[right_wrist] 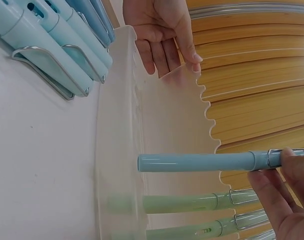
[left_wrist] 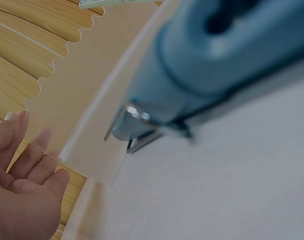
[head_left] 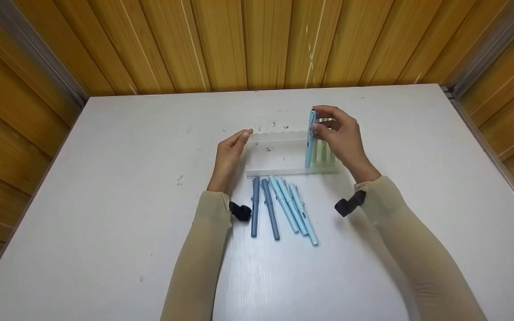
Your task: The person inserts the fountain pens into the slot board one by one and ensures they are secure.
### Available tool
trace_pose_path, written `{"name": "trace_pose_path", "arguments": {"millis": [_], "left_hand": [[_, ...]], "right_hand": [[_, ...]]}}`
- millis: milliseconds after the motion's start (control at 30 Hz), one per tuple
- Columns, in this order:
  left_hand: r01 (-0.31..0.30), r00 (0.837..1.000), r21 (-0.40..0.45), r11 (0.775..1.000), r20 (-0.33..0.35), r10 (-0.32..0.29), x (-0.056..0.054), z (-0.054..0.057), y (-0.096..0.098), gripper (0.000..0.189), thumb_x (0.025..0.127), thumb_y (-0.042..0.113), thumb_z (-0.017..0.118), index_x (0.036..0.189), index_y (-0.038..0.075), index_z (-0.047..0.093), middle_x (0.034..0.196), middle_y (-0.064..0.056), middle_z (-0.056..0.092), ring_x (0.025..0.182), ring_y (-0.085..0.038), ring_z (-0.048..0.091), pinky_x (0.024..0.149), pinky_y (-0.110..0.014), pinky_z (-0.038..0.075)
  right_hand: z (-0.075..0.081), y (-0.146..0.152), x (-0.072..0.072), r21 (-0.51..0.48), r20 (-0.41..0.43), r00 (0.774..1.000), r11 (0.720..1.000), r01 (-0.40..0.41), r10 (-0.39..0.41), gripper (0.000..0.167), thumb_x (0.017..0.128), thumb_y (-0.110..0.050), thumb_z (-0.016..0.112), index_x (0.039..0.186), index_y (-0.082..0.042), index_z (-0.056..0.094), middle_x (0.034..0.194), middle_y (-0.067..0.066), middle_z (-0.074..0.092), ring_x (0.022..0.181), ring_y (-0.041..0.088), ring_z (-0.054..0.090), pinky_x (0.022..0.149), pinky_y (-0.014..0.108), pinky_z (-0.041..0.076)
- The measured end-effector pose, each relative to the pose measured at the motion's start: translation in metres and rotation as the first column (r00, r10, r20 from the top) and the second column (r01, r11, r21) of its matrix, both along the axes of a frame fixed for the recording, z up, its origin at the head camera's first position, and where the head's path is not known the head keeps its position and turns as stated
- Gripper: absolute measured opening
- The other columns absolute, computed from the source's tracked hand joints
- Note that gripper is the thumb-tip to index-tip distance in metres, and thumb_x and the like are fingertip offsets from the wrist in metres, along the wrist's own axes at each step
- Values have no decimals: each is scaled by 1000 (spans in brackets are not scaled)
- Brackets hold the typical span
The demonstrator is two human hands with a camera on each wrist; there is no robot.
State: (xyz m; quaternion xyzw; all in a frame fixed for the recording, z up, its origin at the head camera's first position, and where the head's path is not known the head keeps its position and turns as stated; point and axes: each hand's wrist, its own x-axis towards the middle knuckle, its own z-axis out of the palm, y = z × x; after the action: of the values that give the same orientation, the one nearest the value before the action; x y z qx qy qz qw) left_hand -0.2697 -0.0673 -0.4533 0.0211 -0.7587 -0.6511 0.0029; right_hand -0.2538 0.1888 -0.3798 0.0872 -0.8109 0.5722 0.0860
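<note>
My right hand [head_left: 344,138] pinches a light blue pen [head_left: 309,142] near its clip end. The pen stands nearly upright in front of a translucent pen rack [head_left: 277,172] with a scalloped upper edge. Beside it, several pale green pens [right_wrist: 184,203] are lined up at the rack's right end. The rack's left upper corner is pinched by the thumb and fingers of my left hand [head_left: 229,156], also seen in the right wrist view. In the left wrist view, a blurred blue pen [left_wrist: 192,65] partly covers the rack.
Before the rack on the white table [head_left: 119,200] lie two dark blue pens [head_left: 254,209] and three light blue pens [head_left: 287,205], clips toward the rack. A wood-patterned wall [head_left: 266,44] rises behind the table's far edge.
</note>
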Motion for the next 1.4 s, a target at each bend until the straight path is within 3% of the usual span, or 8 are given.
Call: {"name": "trace_pose_path", "arguments": {"millis": [233,733,967,1233,1400], "left_hand": [[-3,1000,-11,1000,0,3,0,1,0,42,96,43,55,129,17,62,139,-1,56,136,-17,45,114,-33,35],[-6,1000,39,999,25,5,3,0,0,43,94,47,55,128,21,63,139,3,56,136,-14,45,115,-33,34],[1,1000,29,1000,-2,-1,2,-1,0,42,95,46,55,128,21,63,138,3,56,135,-13,45,115,-32,34],[-8,1000,31,999,-13,8,2,-1,0,43,95,45,55,127,18,64,137,1,58,134,-15,46,114,-34,35],[-5,1000,45,999,-8,5,3,0,1,43,94,46,56,127,19,64,137,2,58,134,-14,46,114,-34,35]], "right_hand": [[-1,-2,-2,-4,-18,1000,1000,6,-7,40,91,-5,64,130,-11,58,120,9,59,97,14,63,81,24,57],[-9,-3,-4,43,-24,999,999,28,-27,39,90,-6,65,129,-11,60,120,9,61,98,14,62,80,20,57],[-14,-3,-4,70,-59,998,997,14,-10,38,90,-6,66,127,-9,61,117,10,62,95,14,63,78,19,57],[-18,-4,-3,128,-58,998,991,26,-19,39,89,-4,66,128,-9,60,118,9,63,98,18,64,78,17,56],[-19,-5,-1,221,-134,991,975,34,-4,41,89,-4,67,129,-10,59,120,7,63,99,17,65,82,19,56]]}}
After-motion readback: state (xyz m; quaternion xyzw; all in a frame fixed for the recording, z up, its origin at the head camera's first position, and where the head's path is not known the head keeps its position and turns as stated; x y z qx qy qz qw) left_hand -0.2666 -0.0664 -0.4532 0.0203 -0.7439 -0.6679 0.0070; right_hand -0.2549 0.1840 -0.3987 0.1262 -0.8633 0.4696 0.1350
